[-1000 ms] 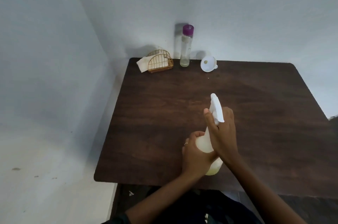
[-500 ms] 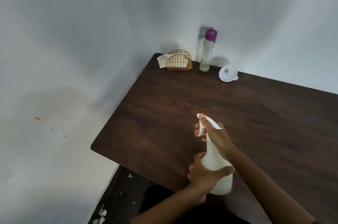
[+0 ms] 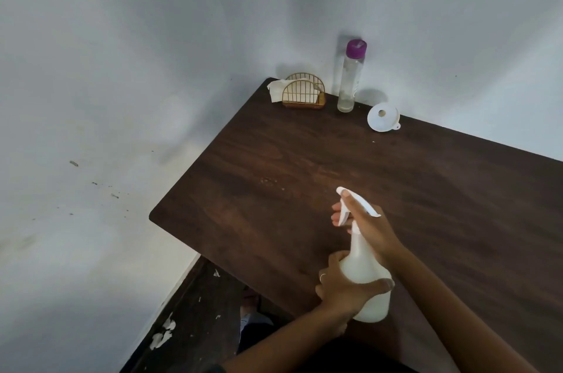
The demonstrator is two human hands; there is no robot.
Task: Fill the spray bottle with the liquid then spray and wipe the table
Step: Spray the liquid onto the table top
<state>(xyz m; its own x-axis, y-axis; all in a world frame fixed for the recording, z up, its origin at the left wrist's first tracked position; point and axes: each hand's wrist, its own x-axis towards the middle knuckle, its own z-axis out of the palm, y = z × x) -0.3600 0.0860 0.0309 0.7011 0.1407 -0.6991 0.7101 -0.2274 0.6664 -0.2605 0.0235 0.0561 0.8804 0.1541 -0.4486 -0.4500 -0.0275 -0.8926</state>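
Over table (image 3: pixel 274 165), both hands grip spray bottle (image 3: pixel 365 275).

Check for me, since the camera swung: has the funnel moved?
No. The funnel lies just right of the capped bottle, against the wall, as before.

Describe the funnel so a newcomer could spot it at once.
Look to the far corner of the dark wooden table, by the wall. Right of the wire napkin holder and the tall purple-capped bottle lies the funnel: small, white, tipped on its side.
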